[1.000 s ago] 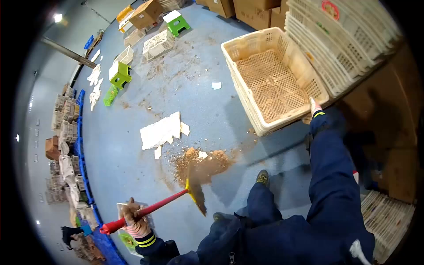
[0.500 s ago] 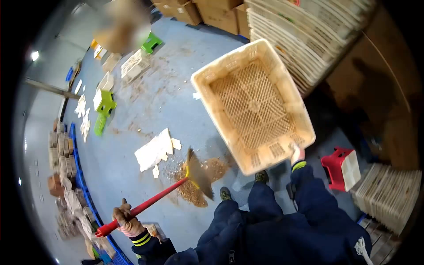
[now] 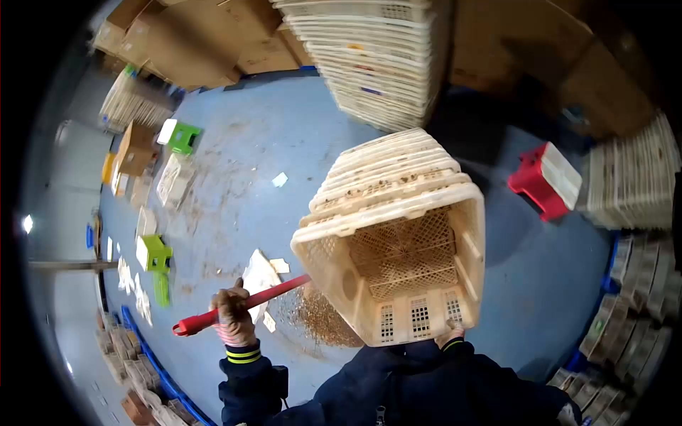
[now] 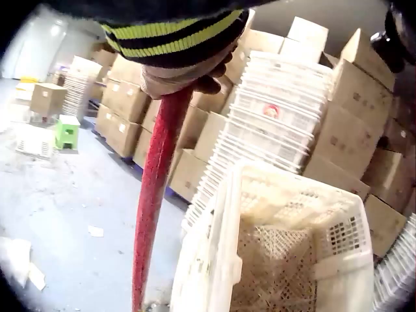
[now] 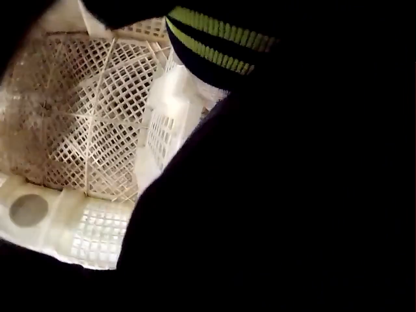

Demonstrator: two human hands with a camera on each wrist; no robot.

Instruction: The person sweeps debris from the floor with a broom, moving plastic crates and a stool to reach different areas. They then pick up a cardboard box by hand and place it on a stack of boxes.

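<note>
My left hand (image 3: 233, 312), in a soiled glove, grips the red handle (image 3: 273, 291) of a broom near its end. The broom's head is hidden behind the crates. In the left wrist view the handle (image 4: 155, 182) slants down from the fist. My right hand (image 3: 450, 335) holds the near rim of a nested stack of off-white plastic crates (image 3: 334, 270), tipped with its mouth facing me. Dirt stains the mesh bottom, also seen in the right wrist view (image 5: 97, 123), where a dark sleeve hides the right hand. A heap of brown debris (image 3: 323, 319) lies on the floor beside the crates.
Ahead stands a tall stack of crates (image 3: 376, 71) before cardboard boxes (image 3: 192, 42). A red stool (image 3: 533, 184) sits at right by another crate stack (image 3: 632, 177). White sheets (image 3: 259, 273) and green stools (image 3: 155, 253) lie leftward on the blue floor (image 3: 234, 177).
My right hand has pulled the crate stack away from the tall stack, toward me, and tipped it. It now covers the broom head and part of the debris. The view has swung right.
</note>
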